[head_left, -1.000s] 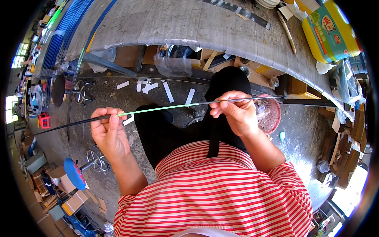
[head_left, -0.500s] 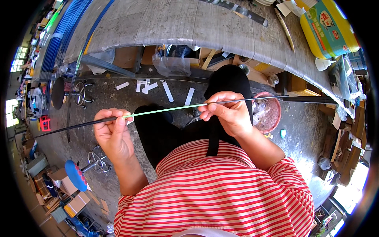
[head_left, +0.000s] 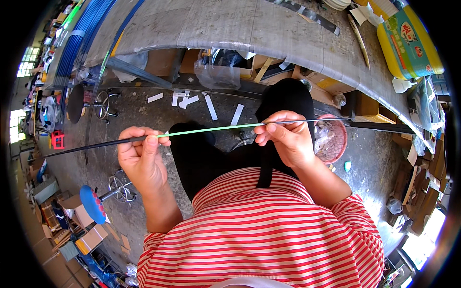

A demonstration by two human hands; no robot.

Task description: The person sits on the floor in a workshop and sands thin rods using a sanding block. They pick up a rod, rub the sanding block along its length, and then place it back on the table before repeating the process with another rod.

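Observation:
A long thin rod [head_left: 211, 129], green along its middle and black toward both ends, stretches across in front of my body. My left hand [head_left: 145, 158] pinches it between thumb and fingers where the thicker black part meets the green. Near the other end of the green part, my right hand [head_left: 289, 141] holds the rod between thumb and forefinger. The black tip runs on past the right hand over a pink basin. Left of my left hand, the dark part reaches far out, tilted slightly downward. The rod is above my lap, touching nothing but my hands.
A grey workbench [head_left: 216, 24] spans the far side, with a yellow jug [head_left: 408, 45] at its right and blue rods [head_left: 79, 48] at its left. White strips [head_left: 211, 108] lie on the floor. The pink basin [head_left: 336, 144] holds scraps; a blue-topped stool [head_left: 92, 204] stands left.
The whole view has shifted slightly. A small white piece seen at my left fingertips earlier no longer shows there. Both hands keep their grip on the rod.

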